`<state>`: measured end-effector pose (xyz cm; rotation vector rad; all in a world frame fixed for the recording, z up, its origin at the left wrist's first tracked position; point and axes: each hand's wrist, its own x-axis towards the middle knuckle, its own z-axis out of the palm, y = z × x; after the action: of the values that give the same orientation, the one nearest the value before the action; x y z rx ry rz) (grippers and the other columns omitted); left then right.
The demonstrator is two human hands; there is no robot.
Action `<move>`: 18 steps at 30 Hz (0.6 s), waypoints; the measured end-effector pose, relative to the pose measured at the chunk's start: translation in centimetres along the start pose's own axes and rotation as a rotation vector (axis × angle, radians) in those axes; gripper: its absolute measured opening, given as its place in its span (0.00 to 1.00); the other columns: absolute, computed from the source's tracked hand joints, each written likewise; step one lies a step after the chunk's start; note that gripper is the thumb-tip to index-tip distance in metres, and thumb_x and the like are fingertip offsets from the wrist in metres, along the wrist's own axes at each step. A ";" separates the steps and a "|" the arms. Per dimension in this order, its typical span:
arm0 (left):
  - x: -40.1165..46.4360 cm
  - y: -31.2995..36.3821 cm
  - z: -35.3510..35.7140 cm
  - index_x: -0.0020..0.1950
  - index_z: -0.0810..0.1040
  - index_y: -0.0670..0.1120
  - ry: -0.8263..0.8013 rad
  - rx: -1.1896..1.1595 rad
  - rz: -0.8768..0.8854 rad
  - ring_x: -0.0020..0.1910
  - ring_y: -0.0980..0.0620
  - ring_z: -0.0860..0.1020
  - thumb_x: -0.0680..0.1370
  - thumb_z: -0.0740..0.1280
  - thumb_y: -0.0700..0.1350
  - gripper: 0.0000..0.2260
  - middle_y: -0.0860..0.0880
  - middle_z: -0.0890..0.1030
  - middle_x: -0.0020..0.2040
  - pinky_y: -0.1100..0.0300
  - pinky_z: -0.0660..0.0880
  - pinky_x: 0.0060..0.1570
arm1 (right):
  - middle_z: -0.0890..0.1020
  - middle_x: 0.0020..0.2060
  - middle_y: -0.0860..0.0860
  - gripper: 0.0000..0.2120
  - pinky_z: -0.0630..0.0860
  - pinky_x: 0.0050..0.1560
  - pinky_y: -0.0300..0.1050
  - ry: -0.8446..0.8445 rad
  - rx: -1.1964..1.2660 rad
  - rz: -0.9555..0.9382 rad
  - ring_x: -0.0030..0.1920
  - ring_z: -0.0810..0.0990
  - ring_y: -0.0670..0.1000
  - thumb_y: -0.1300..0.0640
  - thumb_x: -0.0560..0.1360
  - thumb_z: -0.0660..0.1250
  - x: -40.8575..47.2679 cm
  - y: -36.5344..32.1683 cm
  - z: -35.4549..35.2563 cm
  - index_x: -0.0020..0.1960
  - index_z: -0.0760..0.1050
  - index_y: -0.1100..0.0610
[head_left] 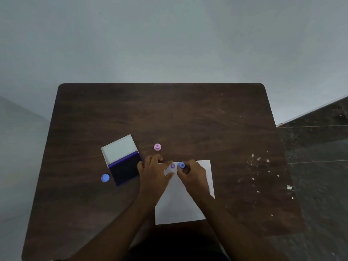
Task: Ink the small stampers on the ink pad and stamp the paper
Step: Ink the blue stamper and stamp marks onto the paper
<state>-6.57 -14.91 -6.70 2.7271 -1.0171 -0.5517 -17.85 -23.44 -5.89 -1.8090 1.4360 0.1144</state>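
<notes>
On the table (pixel 188 113) we see the paper (pixel 180 204) at the near middle; the ink pad (pixel 125 169) lies left of it; one stamper (pixel 157 147) stands behind them.

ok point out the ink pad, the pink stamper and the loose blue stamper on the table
ink pad (pixel 125 171): head view, on the dark inked surface.
pink stamper (pixel 157 147): head view, on its round top.
loose blue stamper (pixel 105 178): head view, on its round top, left of the ink pad.
</notes>
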 end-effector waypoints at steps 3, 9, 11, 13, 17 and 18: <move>0.0 0.2 0.2 0.56 0.79 0.52 -0.033 -0.055 -0.060 0.59 0.48 0.74 0.63 0.75 0.62 0.26 0.49 0.80 0.59 0.49 0.64 0.61 | 0.82 0.50 0.50 0.14 0.65 0.39 0.28 -0.026 -0.011 0.006 0.36 0.72 0.44 0.45 0.73 0.70 0.4 0.4 0.4 0.53 0.75 0.53; -0.1 0.0 -0.3 0.60 0.77 0.51 -0.019 -0.104 -0.058 0.62 0.48 0.72 0.66 0.75 0.61 0.27 0.48 0.78 0.62 0.50 0.62 0.65 | 0.81 0.55 0.52 0.17 0.68 0.51 0.36 -0.075 -0.011 0.028 0.47 0.74 0.46 0.46 0.74 0.68 0.6 0.9 0.6 0.57 0.75 0.55; 0.0 0.1 -0.5 0.61 0.76 0.51 -0.033 -0.117 -0.072 0.63 0.48 0.71 0.66 0.75 0.61 0.27 0.48 0.77 0.63 0.51 0.61 0.65 | 0.81 0.55 0.53 0.17 0.68 0.51 0.36 -0.073 -0.009 0.034 0.48 0.75 0.47 0.46 0.75 0.67 0.5 1.0 0.7 0.58 0.75 0.56; 0.0 0.3 -0.7 0.62 0.75 0.51 -0.052 -0.115 -0.082 0.64 0.48 0.70 0.66 0.75 0.61 0.28 0.49 0.77 0.63 0.51 0.61 0.65 | 0.81 0.56 0.53 0.17 0.68 0.52 0.36 -0.073 -0.003 0.045 0.51 0.77 0.50 0.46 0.75 0.67 0.5 0.9 0.7 0.59 0.74 0.56; -0.2 0.4 -0.8 0.61 0.76 0.50 -0.047 -0.115 -0.080 0.64 0.47 0.70 0.66 0.76 0.59 0.28 0.48 0.77 0.63 0.49 0.61 0.66 | 0.80 0.59 0.53 0.19 0.65 0.53 0.36 -0.109 0.002 0.064 0.54 0.77 0.51 0.46 0.75 0.67 0.7 0.6 0.7 0.61 0.74 0.56; -0.2 0.4 -0.8 0.61 0.76 0.50 -0.051 -0.120 -0.085 0.64 0.47 0.70 0.66 0.76 0.60 0.28 0.47 0.76 0.64 0.49 0.61 0.66 | 0.79 0.59 0.53 0.19 0.64 0.54 0.36 -0.121 -0.005 0.071 0.55 0.76 0.51 0.46 0.75 0.66 0.7 0.6 0.7 0.62 0.73 0.55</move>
<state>-6.60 -15.08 -5.79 2.6721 -0.8526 -0.6761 -17.81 -23.59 -7.02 -1.7254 1.4152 0.2604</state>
